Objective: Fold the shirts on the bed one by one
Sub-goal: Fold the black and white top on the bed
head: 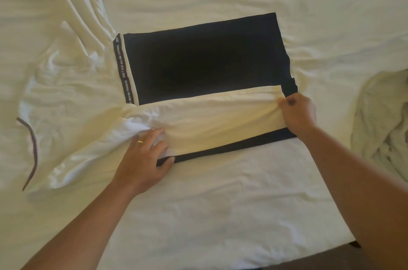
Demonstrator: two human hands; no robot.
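Both bare forearms reach up from the bottom of the frame. The left hand point(144, 159), at lower centre-left, lies palm down with fingers spread and nearly straight, a ring point(140, 142) on one finger. The right hand point(298, 113), right of centre, has its fingers curled in a pinch.

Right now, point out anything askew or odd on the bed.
The shirt lies skewed, its printed band slanting. The white flap is bunched near the left hand, while the right hand pinches its corner. A crumpled garment sits at the right.
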